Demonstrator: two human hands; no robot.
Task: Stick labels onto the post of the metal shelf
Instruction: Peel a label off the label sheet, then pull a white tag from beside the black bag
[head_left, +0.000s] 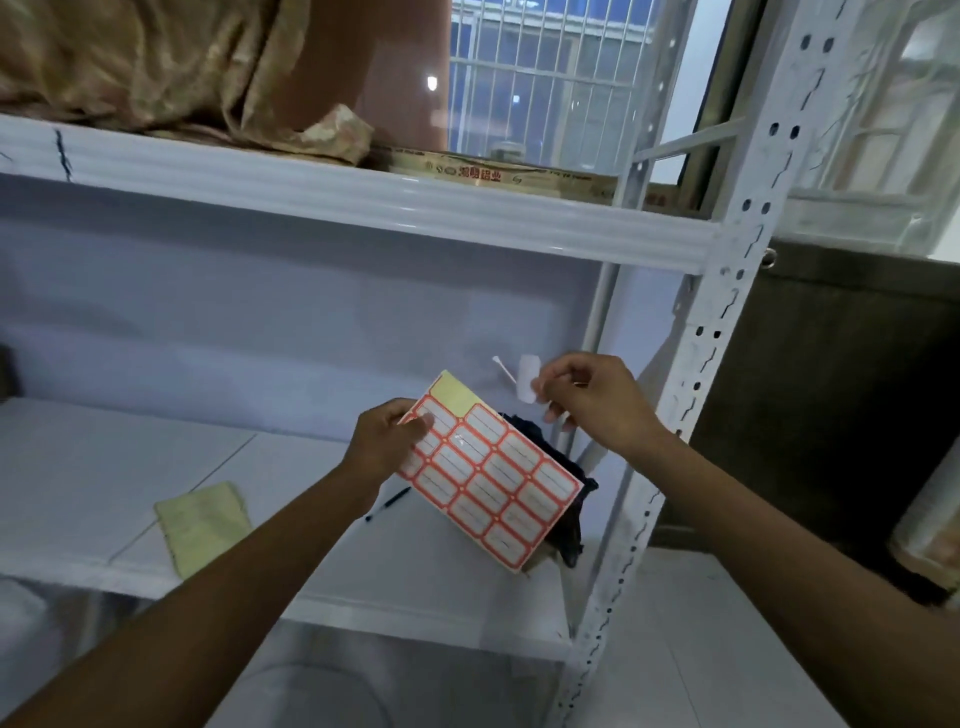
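Now, left hand (387, 441) grips label sheet (493, 473) by top corner, thumb on front. Sheet tilted, held over middle shelf board (156, 478). One corner of sheet bare yellow. Right hand (592, 405) pinches one white label (527, 379) between thumb and finger, up in air, just above right of sheet. Label near white post (727, 291) with holes, not touching it. Black pen (387, 504), yellow paper (205, 525) and dark cloth (566, 499) lie on board. On top shelf, brown cloth (156, 67).
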